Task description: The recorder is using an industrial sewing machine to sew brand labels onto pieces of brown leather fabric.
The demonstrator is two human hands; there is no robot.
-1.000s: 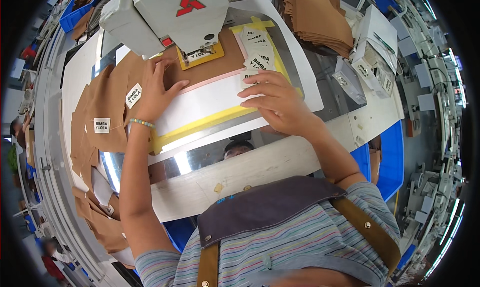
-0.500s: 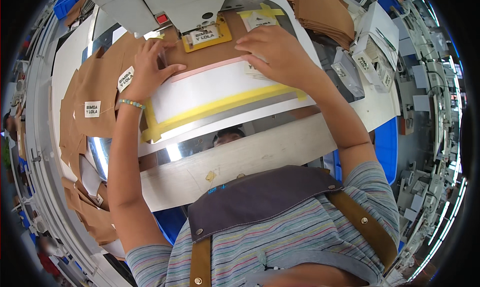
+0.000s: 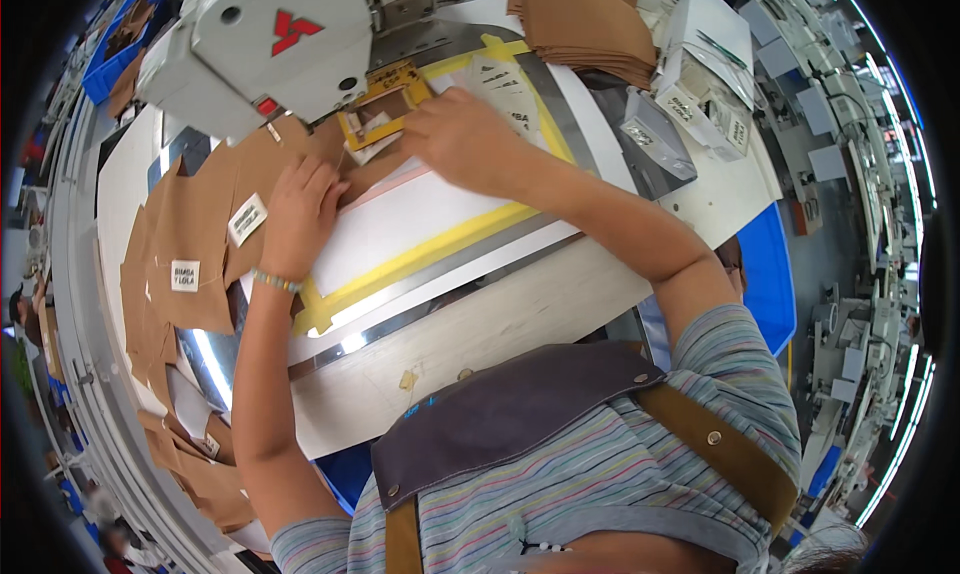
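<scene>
My right hand has its fingers closed at the right side of a yellow rectangular frame, which looks tilted up over the work. Under the frame's lower edge, part of a white label shows on a brown flat panel. My left hand is curled, fingers together, at the left part of this panel; the fingertips are partly hidden. The white head of a sewing machine stands just beyond both hands. Loose white labels lie right of the frame.
Overlapping brown panels with white labels cover the left side. A brown stack stands at the far right, beside a box of labels and a clear tray. Yellow tape edges the white work plate. A blue bin is at right.
The yellow frame, earlier flat around the label, is now raised and tilted by my right hand, which moved left onto it. My left hand's spread fingers have drawn together. The view has shifted.
</scene>
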